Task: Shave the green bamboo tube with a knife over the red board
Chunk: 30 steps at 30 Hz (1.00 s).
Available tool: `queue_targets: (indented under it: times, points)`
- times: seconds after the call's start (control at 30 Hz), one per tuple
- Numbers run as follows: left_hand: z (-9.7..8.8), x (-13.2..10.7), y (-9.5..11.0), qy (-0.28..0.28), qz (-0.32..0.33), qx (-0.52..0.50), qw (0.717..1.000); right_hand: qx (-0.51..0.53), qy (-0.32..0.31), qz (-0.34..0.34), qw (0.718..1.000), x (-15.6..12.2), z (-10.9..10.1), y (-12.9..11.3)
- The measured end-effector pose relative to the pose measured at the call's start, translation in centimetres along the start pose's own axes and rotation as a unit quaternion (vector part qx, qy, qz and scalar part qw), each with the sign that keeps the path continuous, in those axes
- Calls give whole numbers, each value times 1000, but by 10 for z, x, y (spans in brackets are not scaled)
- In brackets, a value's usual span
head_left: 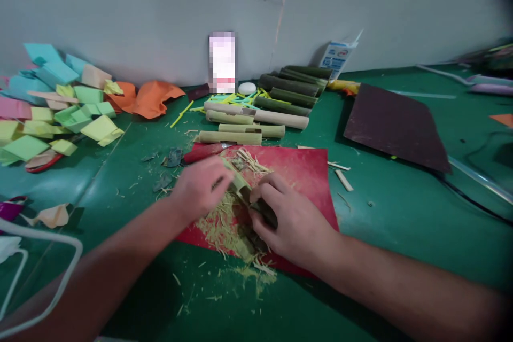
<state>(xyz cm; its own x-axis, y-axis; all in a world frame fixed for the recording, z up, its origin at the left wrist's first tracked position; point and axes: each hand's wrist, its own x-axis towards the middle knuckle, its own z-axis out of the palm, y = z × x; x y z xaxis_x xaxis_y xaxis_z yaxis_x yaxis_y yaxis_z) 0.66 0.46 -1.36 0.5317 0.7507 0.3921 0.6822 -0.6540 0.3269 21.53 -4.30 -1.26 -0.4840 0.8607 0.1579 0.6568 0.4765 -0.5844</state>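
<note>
A short bamboo tube (240,186) with a cut-out in its side slants between my hands over a red sheet (308,171). My right hand (294,219) is closed around its near, dark green end, thumb and fingers bent. At the far, pale end, my left hand (202,184) is curled against the tube, slightly blurred; its fingertips are partly hidden. Just beyond the left hand lies a red-handled knife (206,153). Pale shavings (220,224) and thin splinters (250,160) are scattered on the sheet under and around the tube.
Pale cut bamboo pieces (230,138) and dark green ones (290,85) lie behind the sheet. A phone (223,61) leans on the wall. Folded papers (52,112) pile at left; a dark board (395,125) lies right. A white frame (72,256) stands front left.
</note>
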Motion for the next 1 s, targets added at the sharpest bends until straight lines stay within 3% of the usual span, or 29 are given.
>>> queue_targets:
  times: [0.07,0.2,0.3,0.43,0.57,0.7,0.83,1.0]
  points:
    - [0,0,1,-35,14,-16,999,-1,-5,1,1000,0,0,0]
    - [0,1,1,36,-19,8,999,2,11,-2,1000,1,0,0]
    - [2,1,2,-26,11,-9,1000,0,2,-5,1000,1,0,0]
    - [3,2,4,27,-12,-5,1000,-4,7,-3,1000,0,1,1]
    - [4,2,8,-43,25,-29,998,-9,-5,-5,1000,0,1,1]
    - [2,3,6,20,-14,-14,1000,-6,6,0,1000,0,1,0]
    - [1,3,6,-25,15,-29,999,-13,-6,1,1000,1,0,-1]
    - [1,3,7,13,-8,-6,1000,-7,4,-2,1000,1,-1,-2]
